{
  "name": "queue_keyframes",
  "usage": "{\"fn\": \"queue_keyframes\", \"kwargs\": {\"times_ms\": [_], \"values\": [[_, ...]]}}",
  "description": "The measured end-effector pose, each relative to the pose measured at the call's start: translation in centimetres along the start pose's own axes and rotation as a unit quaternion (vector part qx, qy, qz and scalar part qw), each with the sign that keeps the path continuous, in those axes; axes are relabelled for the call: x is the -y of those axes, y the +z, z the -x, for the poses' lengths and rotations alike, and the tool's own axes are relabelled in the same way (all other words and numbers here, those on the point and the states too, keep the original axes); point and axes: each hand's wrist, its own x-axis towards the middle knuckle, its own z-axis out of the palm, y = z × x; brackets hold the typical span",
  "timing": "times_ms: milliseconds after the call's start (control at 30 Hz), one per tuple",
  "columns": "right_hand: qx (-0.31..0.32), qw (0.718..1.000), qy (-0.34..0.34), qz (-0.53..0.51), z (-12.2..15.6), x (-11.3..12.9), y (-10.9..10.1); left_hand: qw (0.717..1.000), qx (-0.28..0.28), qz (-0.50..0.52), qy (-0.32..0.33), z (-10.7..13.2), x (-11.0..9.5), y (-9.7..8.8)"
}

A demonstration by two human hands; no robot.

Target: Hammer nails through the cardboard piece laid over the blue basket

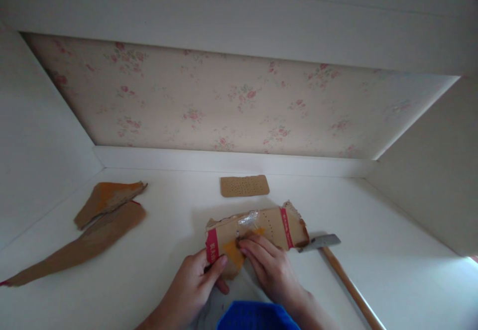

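Blue, ridged object (257,316), cut off by the bottom edge of the view, sits closest to the person, between the two forearms. Just beyond it, both bare hands meet on a torn cardboard piece (278,223) that lies on a white shelf surface (381,230).

The left hand (194,282) pinches the left end of the cardboard, with its thumb on top beside a red printed band. The right hand (271,265) lays its fingertips on an orange patch (232,253) on the cardboard's near edge. Its thumb is hidden, so it is not possible to tell whether this hand grips or only presses. The two hands are close together, almost touching. A bit of crumpled clear plastic (248,219) sits on the cardboard just above the right fingertips. A second red band crosses the cardboard nearer its ragged right end.

To the right, a hammer (319,242) lies flat. Its metal head touches the cardboard's right corner, and its wooden handle runs toward the lower right.

Well apart on the left lie torn brown cardboard strips (100,225), overlapping, one showing an orange face.

Farther back, near the rear ledge, a small tan perforated pad (244,185) lies alone.

Behind everything rises a back wall of pale wallpaper (239,101) with small pink flowers, framed by white panels.
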Motion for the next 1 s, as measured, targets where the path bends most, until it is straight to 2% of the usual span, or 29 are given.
{"fn": "queue_keyframes", "kwargs": {"times_ms": [200, 500, 733, 867, 1000], "values": [[0.005, 0.999, 0.033, 0.033, -0.3, 0.1, 0.1, 0.999, -0.018, 0.006, -0.026, 0.1, -0.6, 0.2], [0.016, 0.999, -0.029, 0.011, -0.4, 0.3, -0.6, 0.998, -0.046, -0.006, -0.046, -0.1, 0.0, 0.5], [-0.018, 0.999, -0.047, 0.008, -0.1, 0.4, -0.8, 0.997, -0.063, -0.014, -0.044, -0.2, 0.0, 0.5], [-0.080, 0.997, 0.014, 0.016, 0.5, 0.2, -0.2, 0.992, -0.102, 0.019, -0.066, -0.5, -0.1, 0.0], [-0.113, 0.989, 0.090, 0.034, 0.5, -0.1, 0.4, 0.973, -0.176, 0.128, -0.072, -0.9, 0.5, -0.6]]}}
